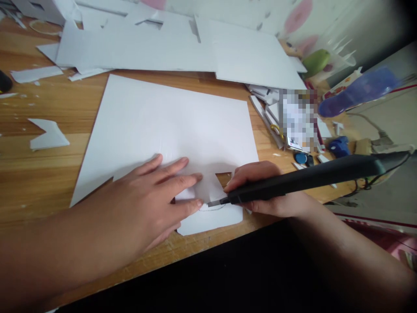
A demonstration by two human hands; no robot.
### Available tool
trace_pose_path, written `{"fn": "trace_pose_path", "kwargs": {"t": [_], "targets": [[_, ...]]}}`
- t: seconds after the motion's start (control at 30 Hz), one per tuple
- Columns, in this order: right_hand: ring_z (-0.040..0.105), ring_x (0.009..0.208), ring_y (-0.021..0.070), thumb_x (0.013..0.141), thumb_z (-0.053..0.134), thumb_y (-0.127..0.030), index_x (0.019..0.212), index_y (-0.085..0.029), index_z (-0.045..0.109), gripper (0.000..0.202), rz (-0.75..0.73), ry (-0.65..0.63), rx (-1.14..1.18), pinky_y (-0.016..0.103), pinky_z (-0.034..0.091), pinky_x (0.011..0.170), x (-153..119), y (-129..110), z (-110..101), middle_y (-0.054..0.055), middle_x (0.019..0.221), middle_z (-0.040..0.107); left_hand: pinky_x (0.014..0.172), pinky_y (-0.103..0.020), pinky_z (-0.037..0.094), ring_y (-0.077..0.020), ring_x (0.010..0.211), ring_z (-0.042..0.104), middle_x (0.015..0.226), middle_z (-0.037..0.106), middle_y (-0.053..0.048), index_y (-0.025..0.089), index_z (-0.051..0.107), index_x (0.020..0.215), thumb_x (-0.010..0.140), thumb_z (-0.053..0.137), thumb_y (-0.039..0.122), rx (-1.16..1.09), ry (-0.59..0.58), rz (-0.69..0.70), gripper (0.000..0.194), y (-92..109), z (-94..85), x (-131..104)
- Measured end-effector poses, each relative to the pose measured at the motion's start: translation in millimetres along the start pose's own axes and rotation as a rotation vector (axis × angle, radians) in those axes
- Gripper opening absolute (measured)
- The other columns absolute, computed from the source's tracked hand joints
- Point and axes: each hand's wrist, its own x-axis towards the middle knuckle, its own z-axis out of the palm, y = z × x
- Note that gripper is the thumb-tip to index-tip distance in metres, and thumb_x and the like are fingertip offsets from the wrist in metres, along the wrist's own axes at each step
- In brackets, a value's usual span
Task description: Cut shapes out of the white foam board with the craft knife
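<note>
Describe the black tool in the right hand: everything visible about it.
The black tool is a long, slim, matt handle, plastic by its look, lying almost level and pointing left. A short metal tip at its left end meets the white sheet on a pencilled curve, close to the left hand's fingertips. The right hand grips it near the tip. A dark cord leaves its far right end. Whether it is a powered cutter cannot be told.
</note>
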Motion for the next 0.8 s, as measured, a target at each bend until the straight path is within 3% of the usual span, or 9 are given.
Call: {"fn": "trace_pose_path", "kwargs": {"t": [0.2,0.3,0.43,0.57,0.67,0.8], "targets": [[0.076,0.081,0.0161,0.091,0.081,-0.025,0.103,-0.021,0.081,0.013,0.048,0.014,-0.052,0.025,0.059,0.073,-4.6,1.3,-10.6,0.004,0.092,0.081,0.133,-0.043,0.024,-0.0243,0.14,0.061,0.143,0.069,0.007,0.035,0.073,0.119,0.112,0.036,0.03,-0.05,0.057,-0.084,0.038,3.2,3.0,-1.3],[0.076,0.082,0.0177,0.09,0.083,-0.03,0.102,-0.022,0.081,0.015,0.048,0.015,-0.057,0.026,0.06,0.073,-7.4,1.9,-17.8,0.004,0.092,0.082,0.132,-0.047,0.028,-0.0266,0.139,0.062,0.145,0.069,0.006,0.036,0.073,0.12,0.111,0.037,0.029,-0.036,0.055,-0.059,0.038,2.3,3.1,-1.4],[0.075,0.076,0.0157,0.088,0.084,-0.025,0.1,-0.022,0.081,0.012,0.043,0.058,-0.102,0.024,0.058,0.067,-12.7,7.9,-30.7,0.003,0.089,0.081,0.131,-0.049,0.031,-0.0285,0.137,0.064,0.144,0.07,0.004,0.037,0.072,0.123,0.108,0.041,0.03,-0.01,0.045,-0.025,0.035,-2.0,2.2,-1.6],[0.072,0.07,0.0136,0.088,0.085,-0.029,0.1,-0.021,0.082,0.015,0.045,0.079,-0.02,0.023,0.055,0.062,-19.8,19.7,-37.8,0.002,0.084,0.08,0.129,-0.05,0.034,-0.0293,0.137,0.064,0.144,0.07,0.004,0.037,0.071,0.125,0.107,0.043,0.027,0.012,0.042,0.007,0.035,-5.4,2.0,-2.3],[0.072,0.071,0.0151,0.082,0.09,-0.033,0.096,-0.021,0.082,0.02,0.011,0.203,0.127,0.024,0.056,0.062,-23.4,26.1,-34.6,0.003,0.083,0.079,0.128,-0.052,0.037,-0.0302,0.138,0.063,0.145,0.07,0.004,0.037,0.069,0.129,0.107,0.045,0.029,0.016,0.033,0.022,0.033,-7.9,3.1,-4.2],[0.071,0.062,0.0155,0.071,0.09,-0.026,0.089,-0.022,0.084,0.02,-0.007,0.43,0.402,0.024,0.055,0.054,-20.7,22.5,-21.3,0.001,0.074,0.075,0.127,-0.055,0.042,-0.0296,0.146,0.057,0.15,0.066,0.006,0.036,0.066,0.134,0.107,0.051,0.033,-0.017,-0.015,0.026,0.031,-13.3,3.1,-7.7]]}}
